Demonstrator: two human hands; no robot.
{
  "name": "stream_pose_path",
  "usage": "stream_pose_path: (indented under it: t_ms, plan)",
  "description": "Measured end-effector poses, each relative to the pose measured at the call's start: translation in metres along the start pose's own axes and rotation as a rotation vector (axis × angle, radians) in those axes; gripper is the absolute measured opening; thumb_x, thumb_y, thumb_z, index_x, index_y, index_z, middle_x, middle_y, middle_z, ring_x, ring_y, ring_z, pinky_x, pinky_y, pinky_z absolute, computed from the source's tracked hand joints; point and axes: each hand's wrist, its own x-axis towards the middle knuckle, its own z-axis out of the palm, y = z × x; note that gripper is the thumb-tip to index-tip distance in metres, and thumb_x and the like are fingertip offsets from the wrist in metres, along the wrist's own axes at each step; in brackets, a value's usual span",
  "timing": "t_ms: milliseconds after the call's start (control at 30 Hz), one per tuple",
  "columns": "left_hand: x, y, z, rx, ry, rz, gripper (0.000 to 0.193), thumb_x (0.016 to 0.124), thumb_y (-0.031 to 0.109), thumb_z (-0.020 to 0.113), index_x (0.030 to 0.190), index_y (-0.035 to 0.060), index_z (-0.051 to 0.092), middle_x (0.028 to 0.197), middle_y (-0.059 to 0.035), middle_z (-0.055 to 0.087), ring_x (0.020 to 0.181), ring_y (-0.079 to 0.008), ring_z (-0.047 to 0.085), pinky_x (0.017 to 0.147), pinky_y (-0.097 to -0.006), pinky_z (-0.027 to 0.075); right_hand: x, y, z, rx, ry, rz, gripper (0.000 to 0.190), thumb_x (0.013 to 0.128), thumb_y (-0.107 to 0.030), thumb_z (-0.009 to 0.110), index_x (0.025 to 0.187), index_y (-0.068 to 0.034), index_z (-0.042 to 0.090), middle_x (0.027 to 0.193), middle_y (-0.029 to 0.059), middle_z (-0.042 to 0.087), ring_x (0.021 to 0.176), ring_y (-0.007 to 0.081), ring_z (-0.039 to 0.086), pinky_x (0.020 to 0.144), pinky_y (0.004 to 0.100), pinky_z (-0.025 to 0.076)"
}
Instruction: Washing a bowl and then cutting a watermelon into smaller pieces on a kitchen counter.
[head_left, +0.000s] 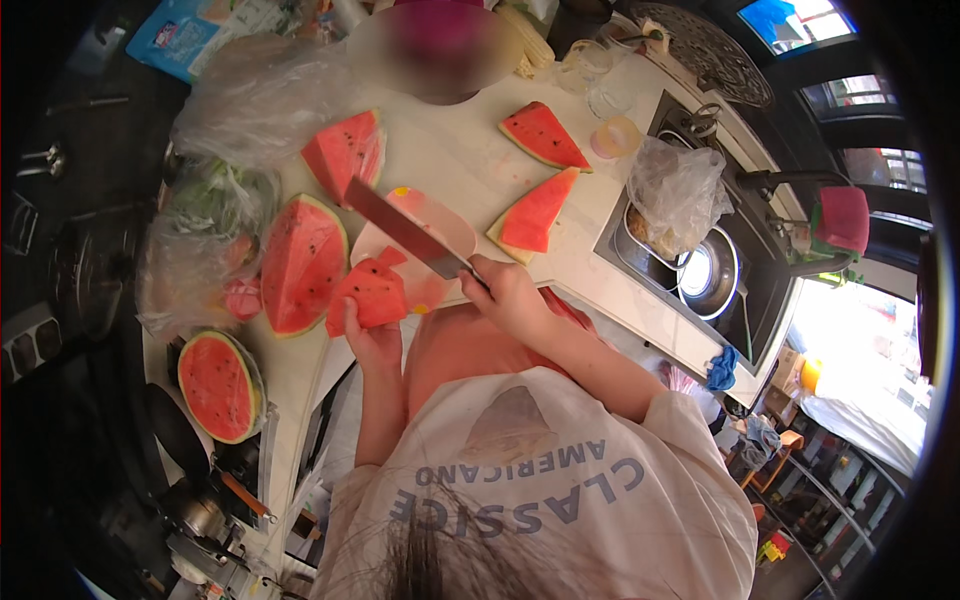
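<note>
My left hand (375, 341) holds a cut chunk of watermelon (367, 292), red flesh with dark seeds, at the counter's front edge. In my right hand (506, 296) is a kitchen knife (405, 229), its broad blade slanting up and left over a pale pink cutting board (442, 217). The blade is apart from the held chunk. Left of the board lies a large watermelon wedge (304, 266), with another wedge (345, 154) behind it. Two slices, one farther back (546, 135) and one nearer (536, 214), lie to the right. A halved watermelon (219, 386) sits at the near left.
Plastic bags of produce (214, 225) crowd the left side. A sink (757, 300) with a bagged basket (667, 202) and a metal bowl (709, 270) is at right. Glass cups (611, 97) and corn (529, 37) stand behind. A wok (176, 431) is at near left.
</note>
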Motion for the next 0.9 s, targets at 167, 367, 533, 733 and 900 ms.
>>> stream_pose_path:
  t_ms: [167,367,533,733,900]
  plan:
    - [0.004,0.000,-0.011,0.128,-0.021,-0.008,0.047,0.099,0.022,0.057,0.139,0.0030,0.044,0.138,-0.0127,0.054,0.124,-0.0275,0.056,0.101,-0.0440,0.051,-0.011,-0.017,-0.001,-0.268,-0.011,-0.223,0.020,0.092,-0.023,0.062,0.093,-0.004,0.058,0.073,0.0128,0.063,0.060,0.0321,0.064,0.054,0.0395,0.053]
    - [0.002,0.000,-0.002,0.242,-0.029,0.070,0.045,0.096,0.018,0.061,0.137,0.0045,0.046,0.133,-0.0117,0.057,0.121,-0.0255,0.058,0.098,-0.0421,0.053,-0.019,-0.030,0.001,-0.420,-0.098,-0.271,0.026,0.092,-0.027,0.062,0.098,-0.003,0.056,0.075,0.0103,0.064,0.060,0.0293,0.066,0.051,0.0393,0.054]
    - [-0.005,-0.001,0.019,0.312,0.047,0.147,0.047,0.094,0.010,0.064,0.137,0.0049,0.046,0.133,-0.0121,0.056,0.120,-0.0244,0.058,0.100,-0.0396,0.052,-0.020,-0.021,0.014,-0.475,-0.097,-0.229,0.025,0.092,-0.025,0.062,0.097,-0.002,0.055,0.073,0.0132,0.065,0.060,0.0303,0.066,0.052,0.0397,0.054]
    - [-0.002,-0.006,0.015,0.462,0.005,0.313,0.048,0.089,-0.004,0.066,0.133,-0.0010,0.046,0.130,-0.0141,0.057,0.116,-0.0242,0.059,0.097,-0.0366,0.052,-0.012,-0.018,0.023,-0.425,-0.109,-0.114,0.023,0.091,-0.022,0.062,0.096,0.000,0.056,0.070,0.0151,0.067,0.060,0.0318,0.066,0.053,0.0416,0.053]
    - [0.002,-0.003,0.012,0.452,-0.011,0.313,0.045,0.090,-0.002,0.066,0.131,-0.0001,0.048,0.129,-0.0143,0.057,0.115,-0.0246,0.060,0.096,-0.0367,0.053,-0.003,-0.001,0.030,-0.178,-0.170,-0.009,0.022,0.091,-0.021,0.062,0.088,0.001,0.060,0.072,0.0216,0.064,0.069,0.0391,0.065,0.063,0.0463,0.052]
